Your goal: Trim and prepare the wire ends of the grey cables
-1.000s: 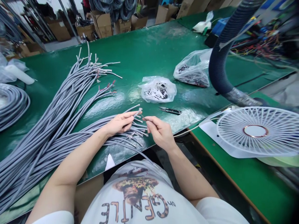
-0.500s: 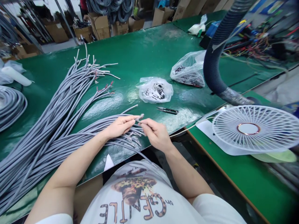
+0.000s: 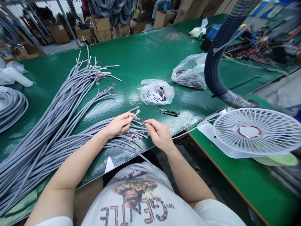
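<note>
My left hand (image 3: 119, 125) is closed around a grey cable near its end, with thumb and fingers pinching it. The cable's frayed pale end (image 3: 137, 112) sticks out past the fingertips. My right hand (image 3: 159, 134) stands just to the right, thumb and forefinger pinched on a thin dark strand (image 3: 141, 119) that runs toward the cable end. Below both hands lies a bundle of grey cables (image 3: 87, 133) with stripped ends by the table edge. Small black snips (image 3: 168, 112) lie beyond my right hand.
An open plastic bag (image 3: 157, 91) of small black and white pieces sits ahead, with a fuller bag (image 3: 189, 71) behind it. More grey cables (image 3: 68, 91) spread at left beside a coil (image 3: 10, 108). A ribbed hose (image 3: 215, 62) and white fan (image 3: 256, 130) stand at right.
My right hand has drawn slightly away from the cable end, so the thin strand shows between the hands. My left hand has shifted a little left and its fingers have curled in.
</note>
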A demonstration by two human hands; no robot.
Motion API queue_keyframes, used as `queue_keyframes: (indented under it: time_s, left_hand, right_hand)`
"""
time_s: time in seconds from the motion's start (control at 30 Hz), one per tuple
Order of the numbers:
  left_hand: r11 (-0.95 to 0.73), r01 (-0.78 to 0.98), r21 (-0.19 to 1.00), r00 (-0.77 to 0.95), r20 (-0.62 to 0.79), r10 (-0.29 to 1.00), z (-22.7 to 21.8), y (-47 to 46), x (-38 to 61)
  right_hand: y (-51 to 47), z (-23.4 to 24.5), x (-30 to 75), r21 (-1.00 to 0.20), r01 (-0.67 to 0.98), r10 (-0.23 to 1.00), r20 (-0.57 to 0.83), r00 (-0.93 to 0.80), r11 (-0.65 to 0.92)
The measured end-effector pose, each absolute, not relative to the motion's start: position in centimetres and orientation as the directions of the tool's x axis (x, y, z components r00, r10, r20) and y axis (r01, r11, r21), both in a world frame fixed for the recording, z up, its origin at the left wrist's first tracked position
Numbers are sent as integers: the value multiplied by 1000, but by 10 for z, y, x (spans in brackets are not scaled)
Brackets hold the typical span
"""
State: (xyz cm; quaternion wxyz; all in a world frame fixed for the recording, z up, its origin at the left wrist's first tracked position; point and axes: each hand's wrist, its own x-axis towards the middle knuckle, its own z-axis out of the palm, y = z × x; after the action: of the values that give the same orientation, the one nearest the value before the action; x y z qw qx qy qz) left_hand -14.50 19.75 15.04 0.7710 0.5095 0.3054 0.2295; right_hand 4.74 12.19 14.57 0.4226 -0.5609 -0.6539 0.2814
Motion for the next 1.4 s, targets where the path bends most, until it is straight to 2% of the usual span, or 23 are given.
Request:
queue_keyframes:
  time_s: [0.33, 0.5, 0.73, 0.93, 1.1, 1.27, 1.4]
  left_hand:
    - [359, -6, 934, 712, -247, 657, 153, 197, -143]
    - [249, 44, 967, 721, -204, 662, 153, 195, -141]
    - [102, 89, 991, 727, -135, 673, 151, 189, -139]
    - [80, 100, 992, 722, -128, 680, 151, 186, -137]
    - [68, 83, 994, 724, -107, 681, 151, 189, -138]
    - [56, 70, 996, 700, -89, 709, 152, 187, -139]
    - [99, 95, 991, 670, -137, 730, 150, 189, -137]
  right_hand:
    - [124, 144, 47, -879, 443, 983, 179, -40, 178]
    - [129, 146, 46, -902, 398, 986, 150, -70, 165]
    - [122, 155, 41, -869, 426, 968, 220, -125, 252]
    - [117, 153, 45, -873, 410, 965, 231, -128, 263]
    - [128, 153, 40, -901, 365, 970, 239, -36, 236]
    - [129, 156, 38, -858, 417, 954, 275, -117, 299]
    - [123, 162, 35, -838, 459, 952, 300, -62, 294]
